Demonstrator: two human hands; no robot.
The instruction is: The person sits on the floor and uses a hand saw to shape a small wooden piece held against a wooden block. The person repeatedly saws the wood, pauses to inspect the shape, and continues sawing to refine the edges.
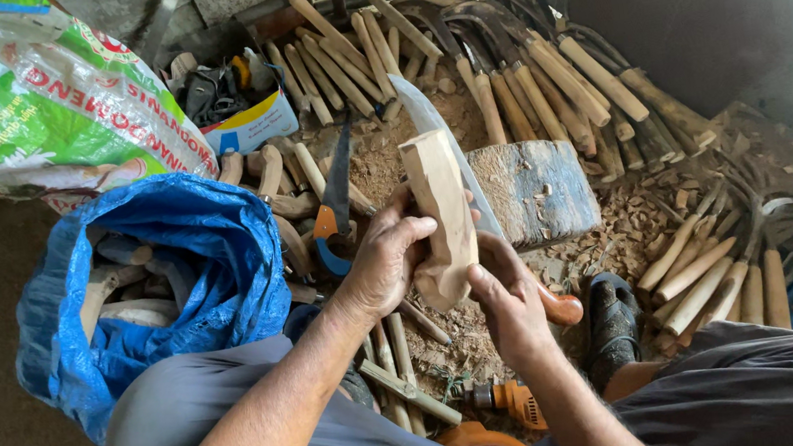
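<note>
Left hand: the left hand [383,263] is closed around the lower half of a wood blank [442,215], fingers wrapped on its left side, thumb across the front.
Right hand: the right hand [509,302] is clenched on the handle of a knife [439,137]; the reddish handle end sticks out at 4 o'clock from the fist.
Blank: pale, roughly carved, held upright at picture centre, its top tilted slightly toward 11 o'clock.
Knife: the broad curved blade rises behind the blank toward 12 o'clock, lying against the blank's right edge.
Block: a chopping block [536,189] lies just at 3 o'clock of the blank, chips scattered around it.
Bag: a blue bag [209,256] at 9 o'clock holds more cut wood pieces.
Saw: a saw [333,200] with an orange-and-blue grip lies at 10 o'clock, between bag and blank.
Handles: rows of finished sickles [541,84] fan out from 12 to 2 o'clock; more lie at 4 o'clock.
Sack: a green printed sack [49,104] sits at 10 o'clock, far corner.
Drill: an orange drill [509,403] lies at 6 o'clock, between the knees.
</note>
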